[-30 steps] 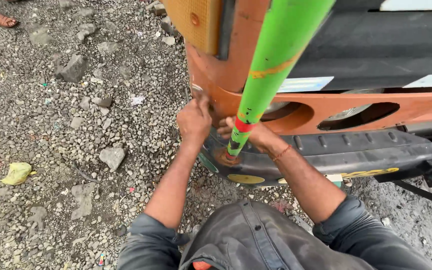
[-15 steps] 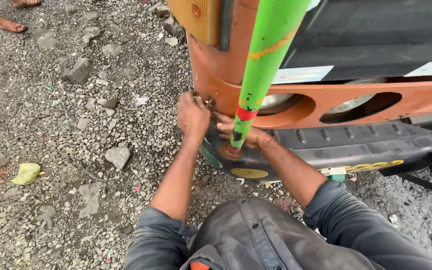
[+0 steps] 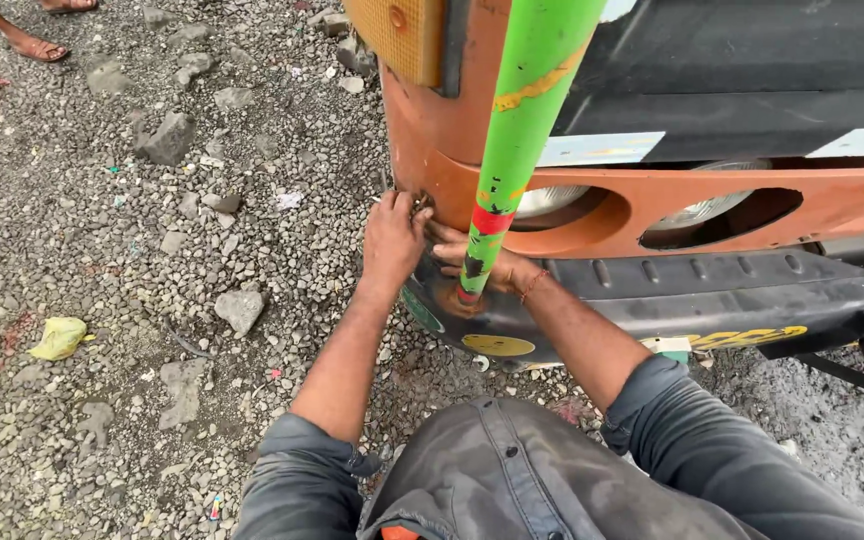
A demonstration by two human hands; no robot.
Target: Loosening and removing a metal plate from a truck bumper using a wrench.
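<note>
Left hand pinches a small metal fitting on the orange panel; right hand, grip unclear, lies behind the green pole, which leans up and right.

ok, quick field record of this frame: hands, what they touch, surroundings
left hand: at a small metal fitting on the orange vehicle panel, fingers pinched at it
right hand: behind the green pole, resting on the black bumper
pole: tilted, red band low down, foot on the bumper
ground: gravel with loose stones
other: yellow scrap left; another person's sandalled foot top left
</note>
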